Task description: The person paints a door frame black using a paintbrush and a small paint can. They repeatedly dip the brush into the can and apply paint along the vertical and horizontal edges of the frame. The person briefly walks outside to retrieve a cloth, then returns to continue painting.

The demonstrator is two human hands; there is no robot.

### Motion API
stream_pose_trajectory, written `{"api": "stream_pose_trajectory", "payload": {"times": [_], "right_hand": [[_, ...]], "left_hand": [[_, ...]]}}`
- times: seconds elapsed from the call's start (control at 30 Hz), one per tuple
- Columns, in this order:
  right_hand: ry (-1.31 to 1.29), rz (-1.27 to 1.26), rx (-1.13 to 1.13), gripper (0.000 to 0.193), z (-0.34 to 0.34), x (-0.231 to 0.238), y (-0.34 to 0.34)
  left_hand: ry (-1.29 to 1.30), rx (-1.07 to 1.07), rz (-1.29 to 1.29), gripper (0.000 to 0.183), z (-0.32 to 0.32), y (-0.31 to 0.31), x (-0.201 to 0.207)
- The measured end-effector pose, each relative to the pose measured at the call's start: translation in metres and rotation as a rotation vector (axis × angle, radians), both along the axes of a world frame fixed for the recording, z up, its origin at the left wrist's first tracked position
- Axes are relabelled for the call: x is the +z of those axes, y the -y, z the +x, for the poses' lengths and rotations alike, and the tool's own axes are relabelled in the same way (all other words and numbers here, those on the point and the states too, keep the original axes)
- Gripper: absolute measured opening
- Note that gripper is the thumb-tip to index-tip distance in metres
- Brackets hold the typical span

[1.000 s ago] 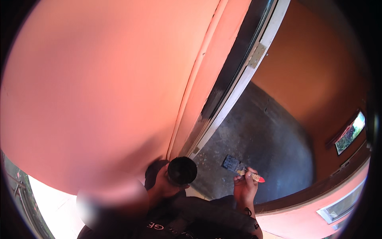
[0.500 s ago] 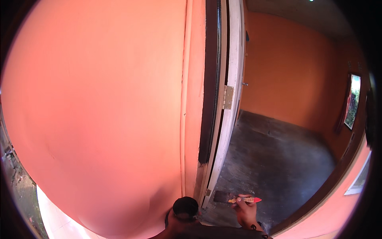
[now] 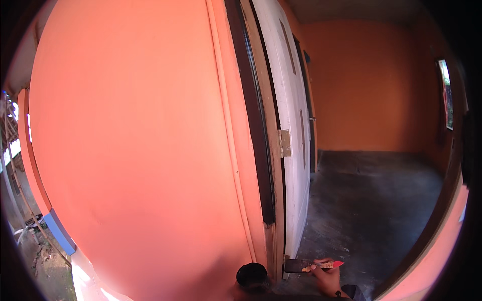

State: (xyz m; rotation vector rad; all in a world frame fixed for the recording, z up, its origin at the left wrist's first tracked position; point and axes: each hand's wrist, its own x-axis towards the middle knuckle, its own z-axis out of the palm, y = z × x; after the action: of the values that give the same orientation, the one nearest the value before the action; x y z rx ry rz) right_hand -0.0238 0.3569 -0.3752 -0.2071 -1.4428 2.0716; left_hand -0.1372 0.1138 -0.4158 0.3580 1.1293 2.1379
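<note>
A flat paintbrush with dark bristles and a red-tipped handle is gripped between the fingers and thumb of my right hand. Its bristle end points left, towards the lower part of a white door; whether it touches cannot be told. My left hand, mostly cut off by the lower edge, is wrapped round a small round container of dark paint. Beside the door stands its wooden frame, coated dark brown above, with a ragged lower end to the coat and paler wood below.
A salmon-coloured wall fills the left, with a thin vertical pipe near the frame. A metal hinge joins door and frame. Through the doorway lie a dark concrete floor and an orange wall. Another doorway edge rises at right.
My view has turned and tilted, showing more of the door's face and the outdoors at left. The brush is closer to the door's lower edge. Both hands keep their hold.
</note>
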Motion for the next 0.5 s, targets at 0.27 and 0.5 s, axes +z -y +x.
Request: {"api": "stream_pose_trajectory", "payload": {"times": [0.27,0.5], "right_hand": [[-0.044,0.238,0.024,0.019,0.013,0.020,0.000],[-0.120,0.159,0.015,0.020,0.014,0.022,0.002]], "left_hand": [[0.088,-0.053,0.066,0.061,-0.009,-0.010,0.003],[0.115,-0.077,0.094,0.061,-0.014,-0.017,0.006]]}}
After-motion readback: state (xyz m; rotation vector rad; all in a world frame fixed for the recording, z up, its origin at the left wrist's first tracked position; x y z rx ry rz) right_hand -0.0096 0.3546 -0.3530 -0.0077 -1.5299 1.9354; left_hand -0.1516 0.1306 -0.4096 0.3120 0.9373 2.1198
